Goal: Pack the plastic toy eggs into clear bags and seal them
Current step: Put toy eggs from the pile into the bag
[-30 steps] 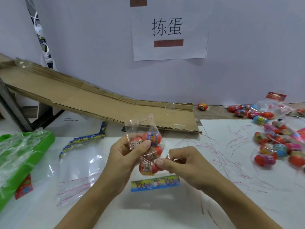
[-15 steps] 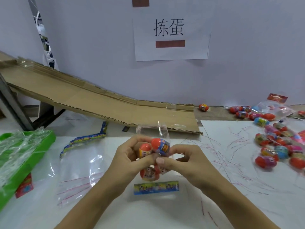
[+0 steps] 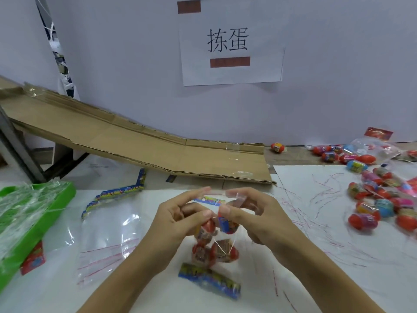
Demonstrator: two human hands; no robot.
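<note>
A small clear bag [image 3: 215, 242] with several red toy eggs hangs in front of me above the white table. My left hand [image 3: 180, 220] pinches its top edge on the left side, thumb toward me. My right hand [image 3: 252, 213] pinches the top edge on the right side. A colourful header card [image 3: 211, 201] shows between my fingers at the bag's mouth. A pile of loose toy eggs [image 3: 379, 199] lies on the table at the right.
A flat stack of clear zip bags [image 3: 106, 240] lies left of my hands. A colourful card strip [image 3: 209, 281] lies under the bag. A green tray [image 3: 29, 222] sits at the left edge. A cardboard ramp [image 3: 135, 145] slopes down behind. Red tear strips [image 3: 316, 199] litter the paper.
The bag has swung down so the eggs hang below my hands. Both hands have shifted to pinch its top edge, with a header card now at the mouth.
</note>
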